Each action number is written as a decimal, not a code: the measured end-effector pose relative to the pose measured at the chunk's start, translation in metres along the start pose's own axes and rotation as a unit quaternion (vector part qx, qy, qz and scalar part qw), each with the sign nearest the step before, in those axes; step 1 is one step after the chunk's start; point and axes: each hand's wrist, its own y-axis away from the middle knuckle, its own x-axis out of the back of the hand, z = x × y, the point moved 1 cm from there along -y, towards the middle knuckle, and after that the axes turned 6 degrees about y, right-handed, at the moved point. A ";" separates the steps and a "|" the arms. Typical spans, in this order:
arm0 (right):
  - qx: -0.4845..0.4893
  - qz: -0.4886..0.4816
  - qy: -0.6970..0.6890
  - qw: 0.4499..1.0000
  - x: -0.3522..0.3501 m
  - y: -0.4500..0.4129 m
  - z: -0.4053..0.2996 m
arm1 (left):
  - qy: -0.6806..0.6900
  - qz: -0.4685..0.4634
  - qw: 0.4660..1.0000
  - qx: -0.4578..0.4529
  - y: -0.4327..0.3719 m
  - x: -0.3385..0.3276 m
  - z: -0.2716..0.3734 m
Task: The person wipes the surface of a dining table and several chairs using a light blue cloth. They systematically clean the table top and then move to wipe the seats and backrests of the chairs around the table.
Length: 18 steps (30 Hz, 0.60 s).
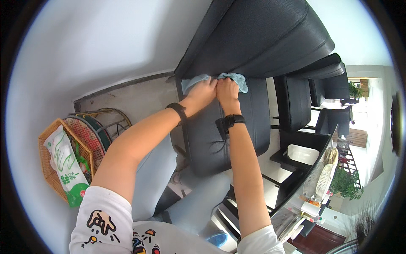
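Both hands meet where the seat of a black leather-look dining chair (207, 149) joins its backrest (253, 38). My left hand (203, 90) presses on a light blue cloth (191, 83), whose loose part spreads towards the wall side of the seat. Beside it, touching it, my right hand (227, 90) has its fingers curled on a bunched light blue cloth (242, 84). Whether these are two cloths or two ends of one cannot be told, since the hands cover the middle. A black band circles each wrist.
A wicker basket (92, 155) with a green and white packet (68, 168) stands at the left by a round-topped stool (85, 133). More black chairs (291, 101) line the right. A glass-topped table (287, 203) holds a white plastic basket (325, 179); a white bin (303, 154) sits below.
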 end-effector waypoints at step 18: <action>0.160 -0.195 0.049 0.966 -0.017 0.046 -0.029 | 0.190 -0.302 0.928 0.103 0.057 0.042 0.043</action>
